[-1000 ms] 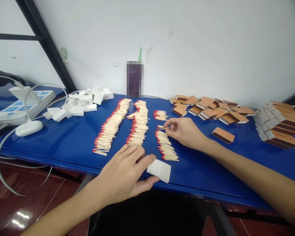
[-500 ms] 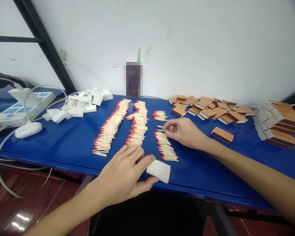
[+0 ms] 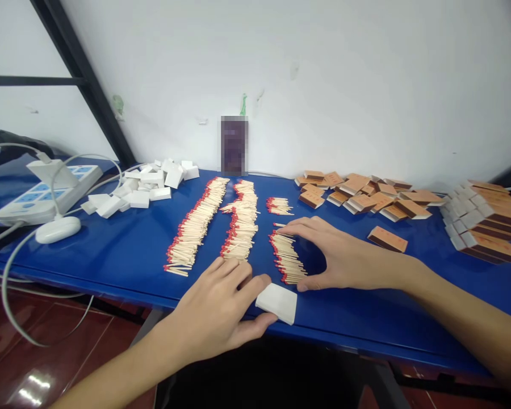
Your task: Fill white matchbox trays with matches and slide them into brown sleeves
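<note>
My left hand (image 3: 221, 312) grips a white matchbox tray (image 3: 279, 302) by its left end, between thumb and index finger, at the table's front edge. Spread wide, my right hand (image 3: 332, 250) spans a short row of matches (image 3: 288, 257), its fingertips at the far end and its thumb by the near end. The red heads point left. Just beyond the fingertips lies a small group of matches (image 3: 280, 205). Two longer rows, the middle matches (image 3: 242, 221) and the left matches (image 3: 197, 224), stretch away on the left.
White trays (image 3: 142, 186) are heaped at the back left, near a power strip (image 3: 46, 193) with cables. Orange matchbox sleeves (image 3: 361, 193) lie piled at the back right. A single sleeve (image 3: 387, 239) lies nearer, beside stacked matchboxes (image 3: 488, 221). A wall (image 3: 344, 85) stands behind.
My right hand has opened from a pinch near the row's far end, its thumb moving down to the near end. My left hand stays on the tray. The view has shifted slightly.
</note>
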{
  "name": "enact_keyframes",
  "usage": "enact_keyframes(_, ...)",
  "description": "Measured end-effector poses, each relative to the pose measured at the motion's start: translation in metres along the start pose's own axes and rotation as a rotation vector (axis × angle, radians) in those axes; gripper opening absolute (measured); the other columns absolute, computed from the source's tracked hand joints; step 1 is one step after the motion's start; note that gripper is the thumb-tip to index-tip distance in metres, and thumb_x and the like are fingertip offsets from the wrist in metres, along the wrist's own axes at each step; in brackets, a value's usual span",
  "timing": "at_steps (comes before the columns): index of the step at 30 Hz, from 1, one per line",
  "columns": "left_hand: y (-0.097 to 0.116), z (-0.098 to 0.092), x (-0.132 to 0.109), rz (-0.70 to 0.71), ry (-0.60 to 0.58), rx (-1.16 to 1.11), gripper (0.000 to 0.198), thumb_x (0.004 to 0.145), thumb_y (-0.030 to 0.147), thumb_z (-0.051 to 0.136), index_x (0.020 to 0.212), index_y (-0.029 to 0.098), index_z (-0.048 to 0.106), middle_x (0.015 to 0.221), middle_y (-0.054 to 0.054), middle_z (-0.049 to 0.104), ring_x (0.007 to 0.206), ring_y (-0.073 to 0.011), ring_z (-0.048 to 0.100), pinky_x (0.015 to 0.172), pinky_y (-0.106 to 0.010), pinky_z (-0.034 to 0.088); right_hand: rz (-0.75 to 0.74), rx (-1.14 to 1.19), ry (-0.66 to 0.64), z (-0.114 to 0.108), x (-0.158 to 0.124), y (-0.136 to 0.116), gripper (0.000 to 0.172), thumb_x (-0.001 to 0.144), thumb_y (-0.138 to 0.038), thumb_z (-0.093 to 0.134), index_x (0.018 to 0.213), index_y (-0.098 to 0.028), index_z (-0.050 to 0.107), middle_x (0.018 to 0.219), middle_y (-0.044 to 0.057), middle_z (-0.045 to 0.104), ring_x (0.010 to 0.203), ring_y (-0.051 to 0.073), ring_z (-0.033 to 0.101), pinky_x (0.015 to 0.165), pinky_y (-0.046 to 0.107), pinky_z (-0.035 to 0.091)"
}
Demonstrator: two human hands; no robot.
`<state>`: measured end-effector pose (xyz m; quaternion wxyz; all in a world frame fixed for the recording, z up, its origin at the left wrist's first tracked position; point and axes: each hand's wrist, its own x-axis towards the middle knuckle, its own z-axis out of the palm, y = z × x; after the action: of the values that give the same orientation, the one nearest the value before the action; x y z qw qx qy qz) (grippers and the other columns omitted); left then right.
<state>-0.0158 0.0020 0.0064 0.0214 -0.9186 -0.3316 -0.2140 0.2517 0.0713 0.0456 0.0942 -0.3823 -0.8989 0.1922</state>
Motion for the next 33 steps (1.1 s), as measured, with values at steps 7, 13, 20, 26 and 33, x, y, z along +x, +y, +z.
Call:
enact_keyframes(7,0.001,-0.001,0.0,-0.037,0.008,0.003,0.03,0.096,0.043,0.055,0.117,0.021,0.057,0.096,-0.004,0.06,0.094,-0.0242,0.057,0.08,-0.038,0.039,0.014,-0.016,0.027,0.005,0.006,-0.002,0.087,0.071,-0.066,0.072,0.141,-0.022,0.049,0.134,0.012,0.057,0.121,0.034,0.05,0.101,0.052,0.043)
enact_keyframes(13,0.002,-0.002,0.001,-0.086,0.04,0.007,0.032,0.094,0.048,0.058,0.107,0.02,0.059,0.1,-0.005,0.061,0.091,-0.0238,0.055,0.079,-0.038,0.038,-0.041,0.031,0.1,0.009,0.008,-0.003,0.07,0.075,-0.057,0.073,0.134,-0.025,0.054,0.129,0.01,0.061,0.117,0.031,0.053,0.099,0.05,0.045)
enact_keyframes(20,0.003,-0.001,0.001,-0.115,0.029,-0.013,0.031,0.092,0.047,0.06,0.108,0.02,0.059,0.097,-0.004,0.06,0.091,-0.0236,0.053,0.078,-0.038,0.037,-0.042,0.023,0.105,0.011,0.011,-0.003,0.063,0.077,-0.054,0.072,0.129,-0.022,0.055,0.124,0.01,0.062,0.113,0.028,0.054,0.096,0.046,0.046)
enact_keyframes(26,0.004,-0.001,0.0,-0.119,0.044,-0.028,0.029,0.092,0.045,0.062,0.107,0.02,0.059,0.099,-0.004,0.06,0.093,-0.0237,0.053,0.081,-0.039,0.038,-0.043,0.013,0.141,0.015,0.012,-0.003,0.055,0.077,-0.045,0.073,0.125,-0.022,0.056,0.118,0.009,0.063,0.109,0.027,0.056,0.092,0.043,0.047)
enact_keyframes(33,0.002,-0.002,0.001,-0.155,0.008,-0.085,0.028,0.09,0.043,0.064,0.108,0.022,0.059,0.1,-0.003,0.059,0.094,-0.0226,0.052,0.083,-0.039,0.04,-0.075,0.038,0.174,0.018,0.015,-0.003,0.044,0.078,-0.035,0.071,0.119,-0.023,0.059,0.108,0.007,0.064,0.1,0.025,0.057,0.087,0.041,0.048)
